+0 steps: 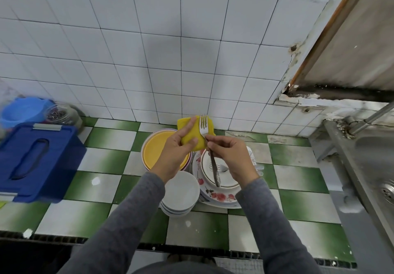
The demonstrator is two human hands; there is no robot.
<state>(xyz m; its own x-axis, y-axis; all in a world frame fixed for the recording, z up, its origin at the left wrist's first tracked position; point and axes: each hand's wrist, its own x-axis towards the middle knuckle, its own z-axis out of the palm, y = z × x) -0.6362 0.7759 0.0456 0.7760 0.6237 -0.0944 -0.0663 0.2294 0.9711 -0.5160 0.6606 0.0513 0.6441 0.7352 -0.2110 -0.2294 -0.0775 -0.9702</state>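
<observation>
— Gripped in my left hand (177, 152) was a folded yellow cloth (210, 127); my right hand (230, 156) pinched a shiny metal fork (203, 125).
— Where was the fork?
— Prongs on my cloth, above the stacked plates (219, 197).

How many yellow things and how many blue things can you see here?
Yellow: 2, the cloth and the plate
Blue: 2, the box and the tub
Total: 4
</observation>
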